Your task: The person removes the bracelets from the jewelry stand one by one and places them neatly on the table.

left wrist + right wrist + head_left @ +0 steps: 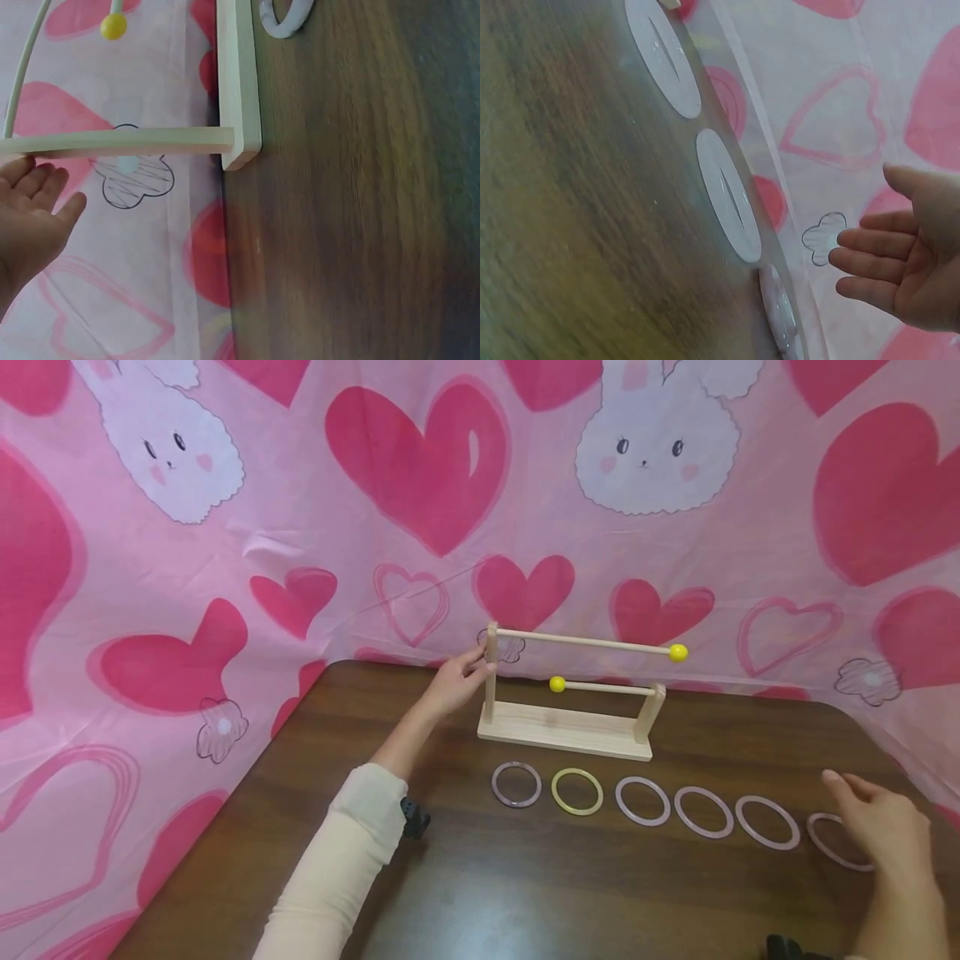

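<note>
While the left hand [453, 681] touched the wooden stand's [567, 730] tall post with loose, open fingers, the right hand [881, 822] hovered open over the last pink ring [828, 843] on the desk [525, 877].

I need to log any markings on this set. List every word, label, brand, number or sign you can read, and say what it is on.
None: no view shows any readable text.
Wooden stand: bare wood, no label or number.
Rings on the table: plain, unmarked.
Pink cloth: only printed hearts, rabbits and flowers, no lettering.
</note>
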Motion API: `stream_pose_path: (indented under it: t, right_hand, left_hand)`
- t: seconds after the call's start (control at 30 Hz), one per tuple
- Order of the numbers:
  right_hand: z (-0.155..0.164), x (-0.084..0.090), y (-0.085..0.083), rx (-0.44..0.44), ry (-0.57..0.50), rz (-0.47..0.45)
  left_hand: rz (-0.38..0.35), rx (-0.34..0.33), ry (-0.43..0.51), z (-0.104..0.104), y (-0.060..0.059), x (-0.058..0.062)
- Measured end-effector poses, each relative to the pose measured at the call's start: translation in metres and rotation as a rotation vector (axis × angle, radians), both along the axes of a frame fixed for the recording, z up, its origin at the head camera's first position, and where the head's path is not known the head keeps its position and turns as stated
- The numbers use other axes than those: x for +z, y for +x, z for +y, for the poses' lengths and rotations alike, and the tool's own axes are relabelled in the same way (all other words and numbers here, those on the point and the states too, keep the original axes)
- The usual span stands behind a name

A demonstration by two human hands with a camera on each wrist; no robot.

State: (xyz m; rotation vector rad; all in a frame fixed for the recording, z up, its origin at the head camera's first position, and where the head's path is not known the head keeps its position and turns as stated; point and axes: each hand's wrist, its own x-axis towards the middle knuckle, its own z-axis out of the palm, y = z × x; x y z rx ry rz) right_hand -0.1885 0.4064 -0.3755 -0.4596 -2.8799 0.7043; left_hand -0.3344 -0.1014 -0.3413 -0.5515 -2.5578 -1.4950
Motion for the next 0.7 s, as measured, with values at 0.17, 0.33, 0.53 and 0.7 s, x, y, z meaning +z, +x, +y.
stream_pose_path:
  t: [0.17,0.33,0.53,0.7]
  right_hand:
    - [-0.01,0.005,-0.007,0.114,0.026,-0.011]
    - [-0.022,0.005,-0.013,0.196,0.023,0.014]
    - [-0.038,0.005,-0.02,0.266,-0.022,0.058]
    - [-0.046,0.007,-0.027,0.337,-0.013,0.045]
  left_hand:
    - [0.084,-0.023,-0.168,-0.004,0.003,-0.002]
    - [0.164,-0.039,-0.339,-0.007,0.007,-0.004]
    - [0.243,0.016,-0.6,-0.008,0.01,-0.008]
    - [0.239,0.071,-0.717,-0.01,0.011,-0.012]
